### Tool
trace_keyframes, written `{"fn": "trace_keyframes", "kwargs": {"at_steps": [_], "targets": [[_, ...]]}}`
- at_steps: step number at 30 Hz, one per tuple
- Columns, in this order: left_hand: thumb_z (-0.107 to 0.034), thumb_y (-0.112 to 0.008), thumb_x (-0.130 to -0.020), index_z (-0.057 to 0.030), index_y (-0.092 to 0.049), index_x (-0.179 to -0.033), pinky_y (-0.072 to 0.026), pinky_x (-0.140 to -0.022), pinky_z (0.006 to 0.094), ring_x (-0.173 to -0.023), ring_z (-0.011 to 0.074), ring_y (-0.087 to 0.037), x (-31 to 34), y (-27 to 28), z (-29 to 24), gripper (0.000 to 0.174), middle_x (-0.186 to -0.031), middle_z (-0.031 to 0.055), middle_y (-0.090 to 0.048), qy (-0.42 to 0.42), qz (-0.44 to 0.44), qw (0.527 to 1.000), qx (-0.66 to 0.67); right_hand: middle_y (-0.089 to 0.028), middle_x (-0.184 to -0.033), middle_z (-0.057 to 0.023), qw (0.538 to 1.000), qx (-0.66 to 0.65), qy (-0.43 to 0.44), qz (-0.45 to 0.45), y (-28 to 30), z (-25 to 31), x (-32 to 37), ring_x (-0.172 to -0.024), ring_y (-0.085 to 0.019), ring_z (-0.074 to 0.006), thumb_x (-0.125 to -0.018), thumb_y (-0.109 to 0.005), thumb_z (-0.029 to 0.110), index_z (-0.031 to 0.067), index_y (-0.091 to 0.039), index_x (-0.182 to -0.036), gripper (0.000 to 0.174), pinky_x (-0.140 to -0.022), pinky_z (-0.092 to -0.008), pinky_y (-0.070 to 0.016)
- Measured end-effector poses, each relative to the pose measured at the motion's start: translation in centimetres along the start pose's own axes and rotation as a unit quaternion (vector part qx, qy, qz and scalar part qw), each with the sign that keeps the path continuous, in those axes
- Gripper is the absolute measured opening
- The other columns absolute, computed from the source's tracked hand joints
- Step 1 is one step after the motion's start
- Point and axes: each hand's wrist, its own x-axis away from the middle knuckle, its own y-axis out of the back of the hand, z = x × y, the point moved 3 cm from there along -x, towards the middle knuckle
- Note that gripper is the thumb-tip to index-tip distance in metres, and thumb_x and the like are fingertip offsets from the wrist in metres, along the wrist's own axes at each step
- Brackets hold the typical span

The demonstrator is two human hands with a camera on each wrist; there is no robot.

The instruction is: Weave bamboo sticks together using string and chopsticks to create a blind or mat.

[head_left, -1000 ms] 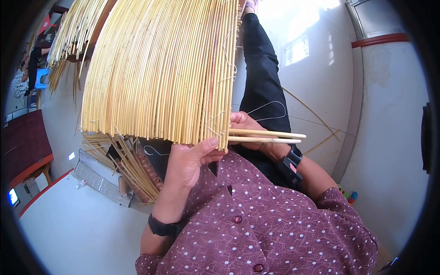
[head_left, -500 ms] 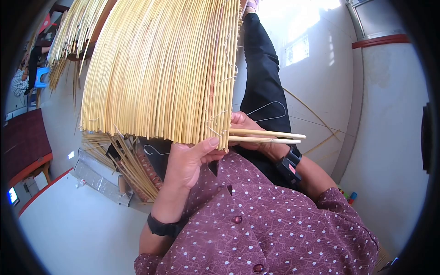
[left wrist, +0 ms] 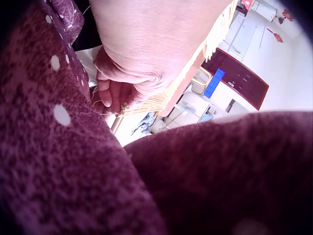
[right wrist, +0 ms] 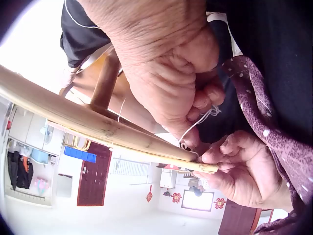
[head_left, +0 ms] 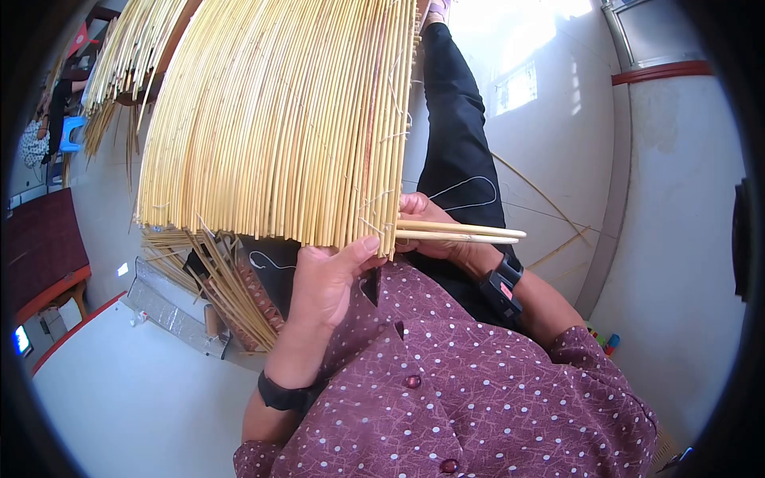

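Left grip: the left hand grasps the reed mat at its near corner, with the thumb pressed on the bottom edge and the fingers tucked beneath.
Right grip: the right hand is clenched round two loose reeds just at 3 o'clock of that corner. In the wrist view it also seems to pinch a white thread, though that is hard to read.
Loose reeds: they lie level and side by side, with inner ends at the mat's right edge and tips pointing to 3 o'clock.
Mat edges: the bottom edge runs from the thumb toward 9 o'clock. The right edge runs up to 12 o'clock, with thread tails sticking out.
Open room: pale floor lies beyond the reed tips at 3 o'clock, with a stray reed on it.
Crowded side: a bundle of cut reeds sits under the mat at 9 o'clock of the left hand.
Behind: a black trouser leg stretches to 12 o'clock of the right hand.
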Motion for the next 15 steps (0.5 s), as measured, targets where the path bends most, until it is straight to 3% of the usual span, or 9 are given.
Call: {"fn": "trace_keyframes", "kwargs": {"at_steps": [4, 6, 15], "targets": [[-0.004, -0.067, -0.083, 0.0025, -0.049, -0.122, -0.0568, -0.079, 0.0325, -0.090, 0.0219, -0.065, -0.09, -0.05, 0.05, 0.043, -0.108, 0.0136, -0.062, -0.010, 0.012, 1.000, 0.005, -0.063, -0.078, 0.0007, 1.000, -0.001, 0.001, 0.014, -0.04, 0.15, -0.11, -0.057, -0.050, -0.0025, -0.092, -0.060, 0.013, 0.0006, -0.065, -0.108, 0.021, -0.044, -0.0150, -0.0339], [-0.004, -0.067, -0.084, 0.0020, -0.054, -0.118, -0.0538, -0.078, 0.0300, -0.088, 0.0165, -0.064, 0.04, -0.27, -0.14, 0.037, -0.104, 0.0098, -0.064, -0.014, 0.002, 1.000, 0.013, -0.063, -0.078, 0.0009, 1.000, -0.001, 0.002, 0.018, -0.08, 0.16, -0.09, -0.056, -0.049, -0.0024, -0.093, -0.059, 0.013, 0.0004, -0.065, -0.107, 0.020, -0.044, -0.0150, -0.0334], [-0.004, -0.067, -0.084, 0.0019, -0.055, -0.116, -0.0537, -0.077, 0.0302, -0.087, 0.0165, -0.064, 0.05, -0.10, -0.08, 0.035, -0.103, 0.0098, -0.064, -0.006, 0.002, 1.000, 0.020, -0.061, -0.078, 0.0014, 1.000, 0.005, 0.010, 0.012, -0.04, 0.05, -0.19, -0.055, -0.047, -0.0019, -0.093, -0.059, 0.014, 0.0004, -0.064, -0.108, 0.021, -0.044, -0.0151, -0.0319]]}}
